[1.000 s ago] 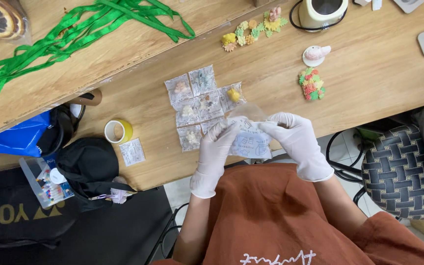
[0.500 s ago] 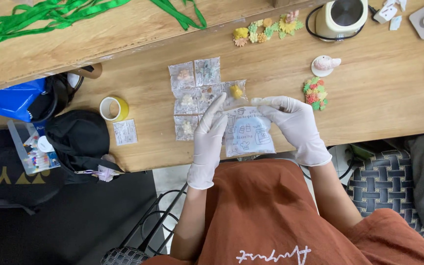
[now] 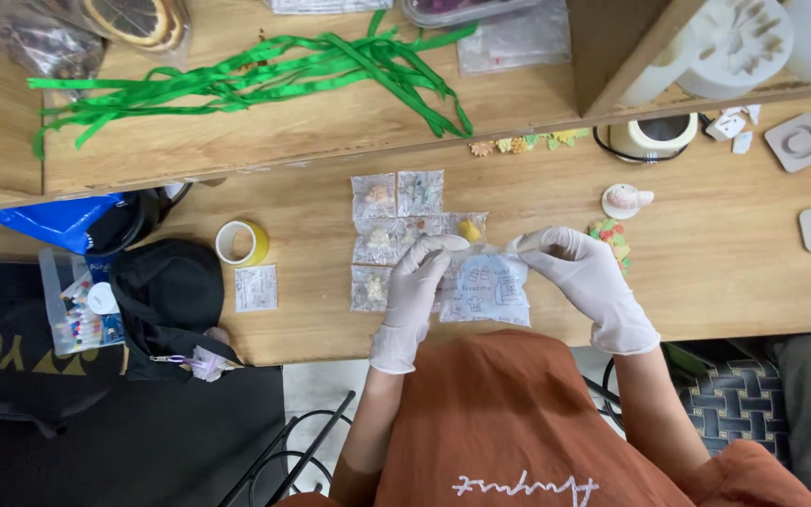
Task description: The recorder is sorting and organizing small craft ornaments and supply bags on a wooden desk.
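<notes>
A small clear plastic bag (image 3: pixel 486 287) with printed blue drawings is held between both gloved hands, just above the near edge of the desk (image 3: pixel 725 282). Its left top corner is pinched by the fingers of the left hand (image 3: pixel 417 282), and its right top corner is gripped by the fingertips of the right hand (image 3: pixel 579 272) (both hands are covered by white gloves, so the fingers are closed on the bag only at the tips).

Just behind the bag, a group of small clear packets (image 3: pixel 389 230) is laid flat on the desk, and small pale and yellow pieces are seen inside them. To the right of the right hand, a colourful little ornament (image 3: pixel 610 235) and a small white figure (image 3: pixel 625 199) are placed. To the left, a roll of yellow tape (image 3: pixel 241 242) and a small printed paper (image 3: pixel 255 287) are found, and beside them a black cap (image 3: pixel 166 291) hangs over the desk edge. Farther back, on a raised shelf (image 3: pixel 330 131), green ribbons (image 3: pixel 265 80) are spread.
</notes>
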